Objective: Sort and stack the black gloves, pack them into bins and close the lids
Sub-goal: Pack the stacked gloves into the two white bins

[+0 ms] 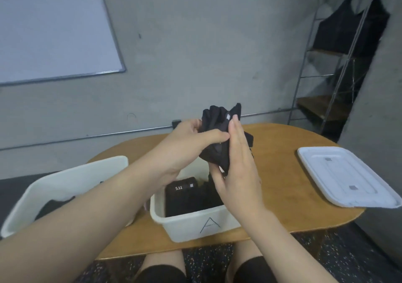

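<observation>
A bunch of black gloves [217, 130] is held upright in the air above the white bin marked "A" [195, 224]. My left hand [191, 139] grips the bunch from the left, thumb pressed across its front. My right hand [237, 163] holds it from the right and below, fingers straight along its side and thumb under the lower end. Inside bin A lie more black gloves [185, 195], one showing a white "5.11" mark. A second white bin [65, 180] at the left holds dark fabric, partly hidden by my left forearm.
A white lid [345, 176] lies flat on the right side of the oval wooden table [282, 195], overhanging its edge. A metal shelf rack [332, 75] stands at the back right. A whiteboard [54, 27] hangs on the grey wall. My knees show below the table's front edge.
</observation>
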The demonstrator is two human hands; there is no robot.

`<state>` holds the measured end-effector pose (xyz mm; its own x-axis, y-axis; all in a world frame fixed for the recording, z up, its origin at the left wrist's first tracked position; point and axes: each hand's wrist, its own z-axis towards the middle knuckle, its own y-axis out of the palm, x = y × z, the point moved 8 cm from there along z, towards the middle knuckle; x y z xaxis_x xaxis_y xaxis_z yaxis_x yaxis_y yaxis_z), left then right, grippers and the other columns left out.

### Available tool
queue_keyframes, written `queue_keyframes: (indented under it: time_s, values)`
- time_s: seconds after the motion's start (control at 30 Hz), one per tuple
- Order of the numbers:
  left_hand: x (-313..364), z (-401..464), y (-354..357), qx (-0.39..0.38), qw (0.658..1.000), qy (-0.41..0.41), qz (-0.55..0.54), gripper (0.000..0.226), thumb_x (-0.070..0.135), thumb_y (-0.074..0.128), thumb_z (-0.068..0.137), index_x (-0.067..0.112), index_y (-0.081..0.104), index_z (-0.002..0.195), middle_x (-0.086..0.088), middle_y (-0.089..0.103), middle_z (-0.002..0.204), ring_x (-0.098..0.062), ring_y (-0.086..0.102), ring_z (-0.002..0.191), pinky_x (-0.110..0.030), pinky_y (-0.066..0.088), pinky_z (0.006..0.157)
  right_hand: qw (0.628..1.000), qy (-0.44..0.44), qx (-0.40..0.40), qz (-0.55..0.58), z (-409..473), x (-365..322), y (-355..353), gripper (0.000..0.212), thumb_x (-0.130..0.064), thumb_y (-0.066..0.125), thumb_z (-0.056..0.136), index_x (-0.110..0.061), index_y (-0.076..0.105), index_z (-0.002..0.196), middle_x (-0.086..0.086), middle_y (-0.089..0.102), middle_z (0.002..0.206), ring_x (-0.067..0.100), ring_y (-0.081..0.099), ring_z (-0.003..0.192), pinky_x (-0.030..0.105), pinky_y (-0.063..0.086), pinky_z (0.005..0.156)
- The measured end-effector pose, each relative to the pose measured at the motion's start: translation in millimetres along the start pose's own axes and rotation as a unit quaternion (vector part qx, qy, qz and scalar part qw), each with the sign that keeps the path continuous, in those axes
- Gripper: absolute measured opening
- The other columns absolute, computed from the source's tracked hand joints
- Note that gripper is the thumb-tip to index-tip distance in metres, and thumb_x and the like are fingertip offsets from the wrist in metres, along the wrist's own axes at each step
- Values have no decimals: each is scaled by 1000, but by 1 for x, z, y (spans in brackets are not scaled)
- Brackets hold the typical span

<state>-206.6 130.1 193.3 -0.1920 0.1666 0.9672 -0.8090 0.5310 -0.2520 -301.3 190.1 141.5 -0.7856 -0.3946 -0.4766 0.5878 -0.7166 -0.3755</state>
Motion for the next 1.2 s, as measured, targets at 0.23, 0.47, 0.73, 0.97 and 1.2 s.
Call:
queue_keyframes:
  time_s: [0.23,0.47,0.73,0.97,1.2]
  values:
    - [-19,-37,-45,40,998,33,-17,23,31,72,95,23,72,73,0,77,83,-8,74,81,-24,55,83,989,88,-93,74,-6,-26,51,90,-11,65,88,-24,17,163,-7,49,153,8,54,128,4,42,88]
    - [-64,-33,-65,64,997,-19,44,56,71,46,88,23,59,114,7,72,98,-4,69,93,-31,53,92,974,135,-83,159,-13,-11,60,42,-10,60,99,-28,56,138,-16,70,105,13,69,95,37,58,79]
    - [-106,23,-63,79,981,35,174,73,64,79,67,36,48,127,14,56,123,0,55,115,-27,47,94,904,297,-113,285,-6,53,45,19,-17,59,104,-21,71,117,-5,76,109,12,71,105,28,58,86]
    - [-138,52,-21,-78,987,-84,-117,52,23,84,75,12,67,123,-3,76,118,-18,73,110,-29,56,92,821,385,-166,387,-14,82,46,24,-22,57,103,-15,70,121,7,75,118,26,71,112,39,59,93]
    - [-157,63,-17,-17,983,-109,-148,34,18,74,93,7,67,125,-10,76,118,-25,73,110,-41,55,100,849,401,-167,301,-15,111,49,21,-21,64,101,-15,67,121,3,78,110,21,74,104,38,60,89]
